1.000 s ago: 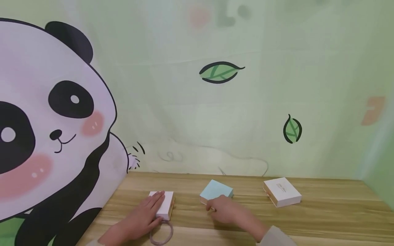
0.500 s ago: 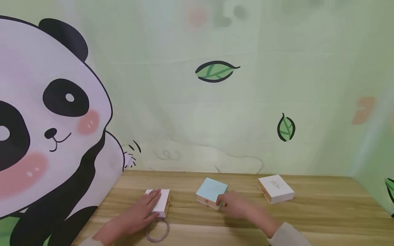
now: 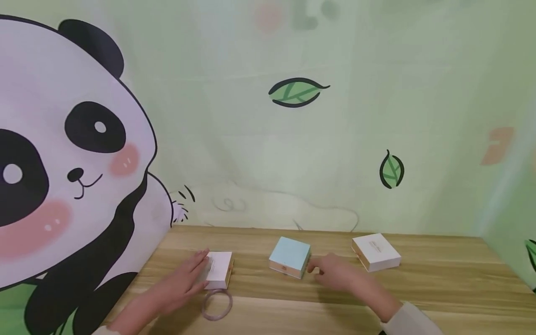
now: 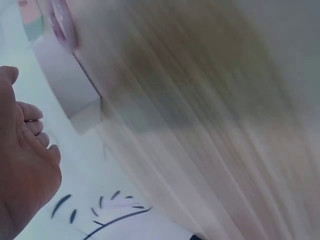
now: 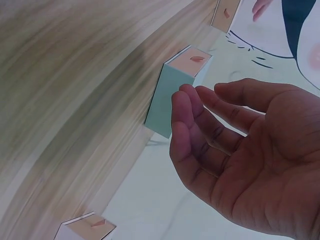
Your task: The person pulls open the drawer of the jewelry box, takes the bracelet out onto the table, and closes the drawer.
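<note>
In the head view, my left hand (image 3: 182, 284) is at the left white box (image 3: 218, 271), fingers straight and overlapping its left edge. The left wrist view shows this hand (image 4: 27, 160) raised apart from the white box (image 4: 70, 85). A pale purple ring (image 3: 217, 304) lies on the table just in front of that box. My right hand (image 3: 337, 272) hovers just right of the light blue box (image 3: 290, 253), its fingers loosely bent. In the right wrist view, nothing is in this hand (image 5: 250, 145), and the blue box (image 5: 167, 97) stands behind its fingertips.
Another white box (image 3: 377, 251) lies at the right rear of the wooden table (image 3: 444, 284). Behind the table hangs a pale green cloth (image 3: 326, 144) printed with a panda (image 3: 83, 186) and leaves.
My right hand has moved right, off the front of the blue box, which has turned slightly. My left hand has lifted and slid left, uncovering more of the white box.
</note>
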